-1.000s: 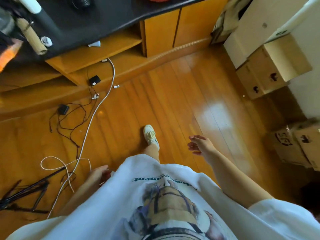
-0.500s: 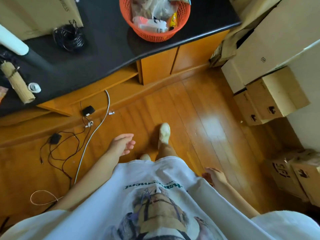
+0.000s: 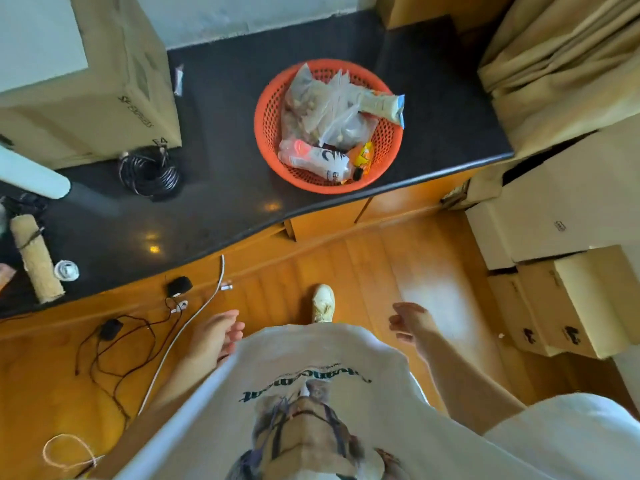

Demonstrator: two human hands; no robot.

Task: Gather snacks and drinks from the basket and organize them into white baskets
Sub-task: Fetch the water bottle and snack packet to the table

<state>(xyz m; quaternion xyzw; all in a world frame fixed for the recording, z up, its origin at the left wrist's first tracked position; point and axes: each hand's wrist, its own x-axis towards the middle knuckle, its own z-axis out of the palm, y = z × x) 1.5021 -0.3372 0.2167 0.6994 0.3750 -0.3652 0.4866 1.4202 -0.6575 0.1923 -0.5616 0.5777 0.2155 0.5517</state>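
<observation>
A person in a white printed shirt (image 3: pixel 311 393) stands on the wooden floor (image 3: pixel 363 265) facing a dark table (image 3: pixel 214 188). Both arms hang low in front of the body, well short of the table. The left hand (image 3: pixel 216 336) sits at the left edge of the shirt, fingers loosely spread and holding nothing. The right hand (image 3: pixel 410 322) is out to the right over the floor, fingers curled loosely inward, also empty. One pale shoe (image 3: pixel 322 303) shows between the hands, toe pointing at the table.

The orange basket (image 3: pixel 273 112) stands on the table toward its right end, close to the near edge. Inside it lie clear plastic bags (image 3: pixel 322 105) of small pale snacks, a long cream packet (image 3: pixel 381 105) leaning over the far right rim, a white bottle (image 3: pixel 318 159) lying on its side at the near part, and a small orange packet (image 3: pixel 363 157) beside it.

Farther left on the table sits a coil of black cable (image 3: pixel 150 173), then a large cardboard box (image 3: pixel 86 81) at the far left. A paint roller (image 3: pixel 34 259) lies at the near left edge. Black and white wires (image 3: pixel 138 334) trail over the floor on the left. More cardboard boxes (image 3: pixel 568 299) are stacked on the right, and a beige curtain (image 3: pixel 561 57) hangs at the far right.
</observation>
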